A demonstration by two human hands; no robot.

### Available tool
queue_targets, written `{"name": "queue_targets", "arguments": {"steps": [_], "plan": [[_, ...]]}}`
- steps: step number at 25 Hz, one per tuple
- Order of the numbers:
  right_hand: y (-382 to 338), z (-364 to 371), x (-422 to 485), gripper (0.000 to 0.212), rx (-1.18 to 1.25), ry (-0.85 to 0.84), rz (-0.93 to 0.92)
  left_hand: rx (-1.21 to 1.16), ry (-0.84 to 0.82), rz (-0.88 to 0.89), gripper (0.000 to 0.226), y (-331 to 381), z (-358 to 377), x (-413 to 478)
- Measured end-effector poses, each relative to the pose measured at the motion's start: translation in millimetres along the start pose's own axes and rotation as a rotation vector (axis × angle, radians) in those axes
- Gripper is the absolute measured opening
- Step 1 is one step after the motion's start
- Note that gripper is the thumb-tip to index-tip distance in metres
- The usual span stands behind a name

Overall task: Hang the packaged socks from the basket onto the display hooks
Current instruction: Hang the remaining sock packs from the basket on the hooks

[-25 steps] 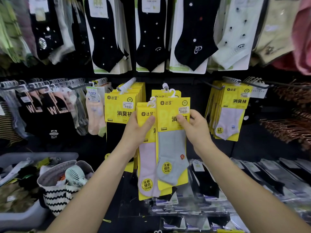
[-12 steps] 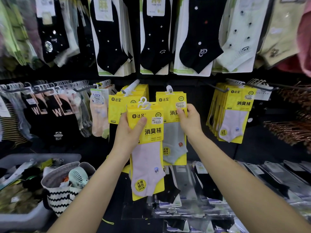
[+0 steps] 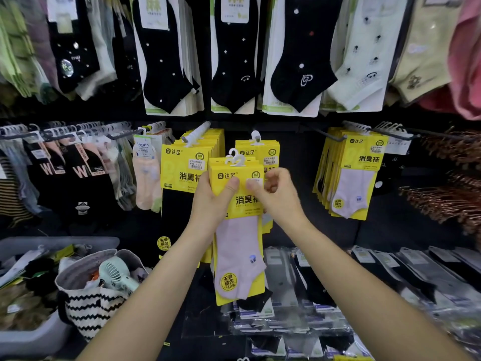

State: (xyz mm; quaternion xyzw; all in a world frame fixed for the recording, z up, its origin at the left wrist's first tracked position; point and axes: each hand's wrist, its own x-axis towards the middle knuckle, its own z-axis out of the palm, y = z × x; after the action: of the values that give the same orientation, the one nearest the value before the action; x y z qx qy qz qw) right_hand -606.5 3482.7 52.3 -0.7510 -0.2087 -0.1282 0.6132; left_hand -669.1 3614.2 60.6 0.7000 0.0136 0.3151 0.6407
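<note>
My left hand (image 3: 210, 201) grips a small stack of yellow-carded sock packs (image 3: 239, 246) by the left edge, thumb on the front; a pink sock faces me and white plastic hangers stick up on top. My right hand (image 3: 278, 196) pinches the upper right of that card, thumb in front, fingers curled behind. Directly behind the stack, one yellow pack (image 3: 270, 152) hangs from the middle display hook (image 3: 256, 138). A full row of the same yellow packs (image 3: 182, 165) hangs to its left.
More yellow packs (image 3: 356, 178) hang at the right. A grey tub (image 3: 31, 334) and a zigzag woven basket (image 3: 88, 308) holding a small fan (image 3: 114, 272) sit at lower left. Flat bagged socks (image 3: 390, 277) lie on the lower shelf. Black socks hang above.
My right hand left the grey-sock pack hanging on the middle hook and came back to the pink-sock stack. My left hand lifted that stack toward the hook.
</note>
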Motion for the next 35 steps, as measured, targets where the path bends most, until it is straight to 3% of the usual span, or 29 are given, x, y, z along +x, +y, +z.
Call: {"name": "queue_targets", "arguments": {"steps": [6,11,14,18,25,27,29,31,33,35], "plan": [[-3,-17,4,0.019,0.149,-0.003,0.129,-0.033,-0.066,-0.019,0.018,0,6,0],[-3,-25,18,0.0,0.266,0.113,0.17,-0.016,0.066,0.039,0.017,3,-6,4],[-7,-27,38,0.007,0.145,0.196,0.131,-0.018,0.124,0.062,0.009,9,-22,8],[-9,-8,53,0.008,-0.044,0.147,0.048,-0.002,0.115,0.086,0.01,13,-35,9],[-1,-2,61,0.023,-0.263,0.143,0.104,0.008,0.111,0.077,0.01,12,-31,7],[0,-6,54,0.03,-0.353,0.256,0.061,0.02,0.104,0.095,0.01,12,-27,8],[0,-9,41,0.03,-0.272,0.354,-0.07,0.007,0.084,0.112,0.009,10,-21,8],[-5,-6,25,0.026,-0.054,0.184,-0.105,-0.003,0.065,0.12,0.009,9,-12,8],[-8,0,14,0.033,0.007,0.001,-0.038,-0.011,0.045,0.108,0.01,7,-1,6],[-10,0,10,0.034,0.045,-0.005,0.017,-0.036,0.019,0.077,0.012,5,7,3]]}}
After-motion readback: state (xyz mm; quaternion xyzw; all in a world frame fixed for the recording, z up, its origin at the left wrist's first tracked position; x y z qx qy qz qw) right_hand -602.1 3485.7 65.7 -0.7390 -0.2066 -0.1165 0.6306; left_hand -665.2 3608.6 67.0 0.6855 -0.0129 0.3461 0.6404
